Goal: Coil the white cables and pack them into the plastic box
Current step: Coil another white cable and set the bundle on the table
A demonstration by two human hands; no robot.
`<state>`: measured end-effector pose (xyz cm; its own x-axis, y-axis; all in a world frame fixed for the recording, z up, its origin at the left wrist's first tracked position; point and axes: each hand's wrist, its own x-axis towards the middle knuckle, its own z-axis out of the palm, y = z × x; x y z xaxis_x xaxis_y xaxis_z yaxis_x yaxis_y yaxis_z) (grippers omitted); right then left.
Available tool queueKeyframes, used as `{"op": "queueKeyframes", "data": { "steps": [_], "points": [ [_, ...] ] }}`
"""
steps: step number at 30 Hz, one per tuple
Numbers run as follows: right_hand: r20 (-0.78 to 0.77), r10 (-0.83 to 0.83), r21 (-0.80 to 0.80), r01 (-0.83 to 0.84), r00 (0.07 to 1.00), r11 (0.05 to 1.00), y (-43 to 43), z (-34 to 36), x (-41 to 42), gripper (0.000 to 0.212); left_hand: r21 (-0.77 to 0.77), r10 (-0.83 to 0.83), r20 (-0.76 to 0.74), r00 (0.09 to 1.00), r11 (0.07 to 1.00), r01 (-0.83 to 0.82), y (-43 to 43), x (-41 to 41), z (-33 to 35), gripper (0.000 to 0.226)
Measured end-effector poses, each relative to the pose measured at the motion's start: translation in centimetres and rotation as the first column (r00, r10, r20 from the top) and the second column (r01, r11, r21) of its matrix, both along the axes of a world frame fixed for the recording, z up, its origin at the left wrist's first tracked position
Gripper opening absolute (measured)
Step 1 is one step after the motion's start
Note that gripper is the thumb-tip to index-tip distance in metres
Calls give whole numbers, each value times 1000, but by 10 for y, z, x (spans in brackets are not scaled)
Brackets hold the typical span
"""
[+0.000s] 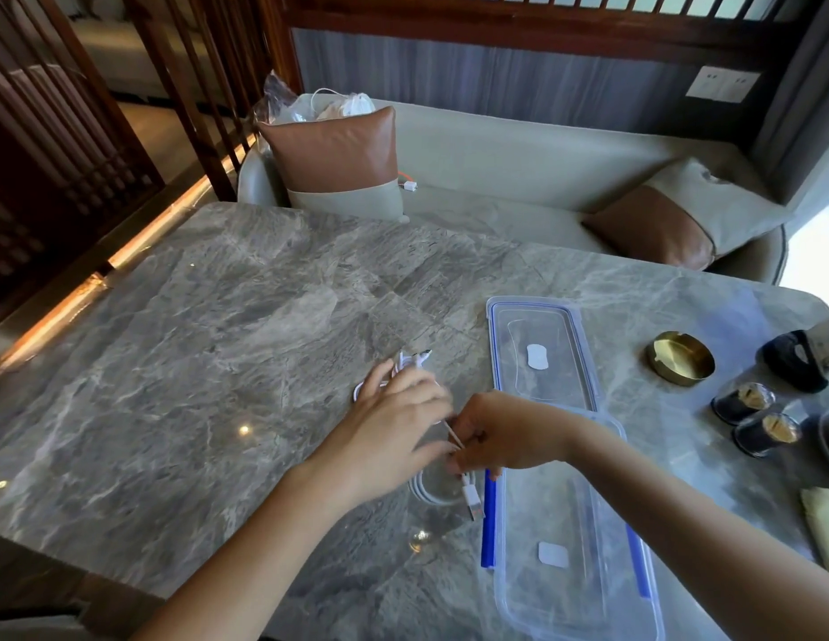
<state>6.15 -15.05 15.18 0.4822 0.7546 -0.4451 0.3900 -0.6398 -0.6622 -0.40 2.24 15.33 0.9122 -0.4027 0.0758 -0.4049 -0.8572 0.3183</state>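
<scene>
A coiled white cable (427, 491) with its USB plug (473, 501) lies on the marble table, partly hidden under my hands. My left hand (389, 432) is over the coil, and its thumb and forefinger seem to pinch the coil's top. My right hand (503, 437) pinches a thin tan band (453, 434) stretched between the two hands. A second white cable (412, 363) lies loose just beyond my left fingertips. The clear plastic box (588, 608) with blue clips stands right of the coil, under my right forearm.
The box's clear lid (584, 344) lies flat beyond the box. A brass ashtray (681, 358), two small dark jars (755, 421) and a black object stand at the right. A sofa with cushions and a bag of more cables is behind the table.
</scene>
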Motion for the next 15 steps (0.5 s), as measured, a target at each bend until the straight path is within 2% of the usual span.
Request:
{"op": "queueKeyframes", "data": {
  "steps": [4, 7, 9, 11, 12, 13, 15],
  "points": [
    [-25, -121, 70, 122, 992, 990, -10, 0, 9, 18, -128, 92, 3, 996, 988, -91, 11, -1, -3, 27],
    [-131, -241, 185, 263, 962, 947, -17, -3, 13, 19, -227, 206, -23, 978, 952, -206, 18, -9, -11, 15],
    [-194, -315, 229, 355, 929, 906, -18, -5, 14, 25, -257, 256, -112, 960, 926, -277, 19, -15, -18, 20],
    [-169, -370, 260, 403, 914, 877, -18, -8, 16, 29, -332, 286, -262, 922, 870, -364, 17, -20, -22, 21],
    [-142, -393, 275, 418, 909, 866, -17, -8, 16, 28, -422, 277, -370, 887, 800, -426, 16, -22, -24, 19],
    [-114, -412, 290, 427, 904, 857, -16, -9, 15, 26, -530, 230, -491, 841, 687, -497, 13, -25, -25, 17],
    [-54, -438, 325, 430, 897, 842, -13, -11, 13, 23, -657, 64, -673, 737, 406, -635, 9, -31, -26, 15]
  ]
}}
